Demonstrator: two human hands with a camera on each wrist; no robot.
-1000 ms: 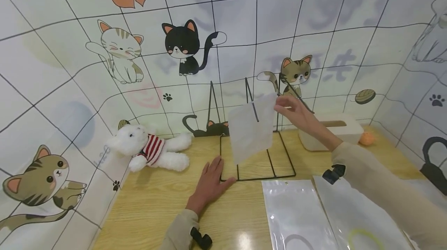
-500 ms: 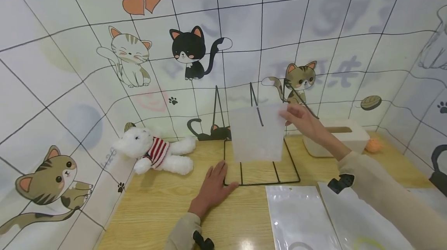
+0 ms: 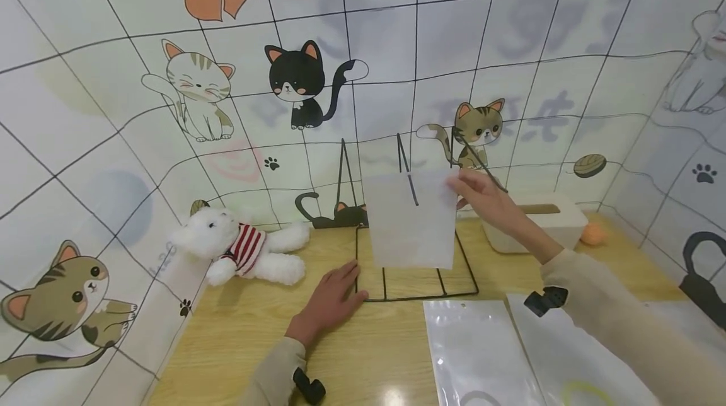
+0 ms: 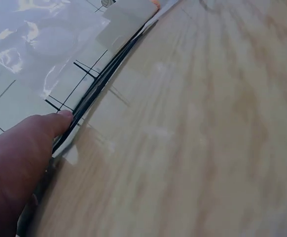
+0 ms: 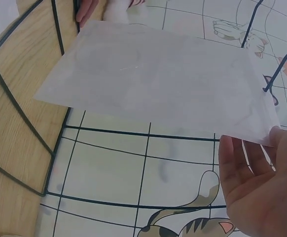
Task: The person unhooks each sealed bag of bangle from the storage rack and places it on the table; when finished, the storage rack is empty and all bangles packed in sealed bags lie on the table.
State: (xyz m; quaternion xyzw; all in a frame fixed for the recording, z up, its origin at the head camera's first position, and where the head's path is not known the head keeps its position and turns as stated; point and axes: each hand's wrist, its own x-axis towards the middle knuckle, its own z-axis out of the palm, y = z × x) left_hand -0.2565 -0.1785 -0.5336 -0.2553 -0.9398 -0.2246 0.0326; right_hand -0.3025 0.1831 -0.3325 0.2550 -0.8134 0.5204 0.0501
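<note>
A black wire rack (image 3: 420, 299) stands on the table against the wall, with prongs rising at the back. From its middle prong hangs a translucent white bag or sheet (image 3: 411, 223), the prong's tip showing in front of it. My right hand (image 3: 482, 195) pinches the top right corner between thumb and fingers, which the right wrist view shows clearly. My left hand (image 3: 329, 299) lies on the table at the rack's left front corner, fingers extended along the frame. In the left wrist view its thumb (image 4: 50, 123) touches the black wire.
Clear plastic packets (image 3: 482, 343) lie at the front right. Behind my right forearm stands a white tissue box (image 3: 539, 229) with a small orange ball (image 3: 593, 234) beside it. A white plush toy (image 3: 244, 245) in a striped shirt lies left on the wooden table (image 3: 363, 355).
The hanging bag or sheet was tilted and has straightened, now facing me more squarely. My right hand has dropped slightly, keeping hold of its corner. My left hand stays at the rack's corner.
</note>
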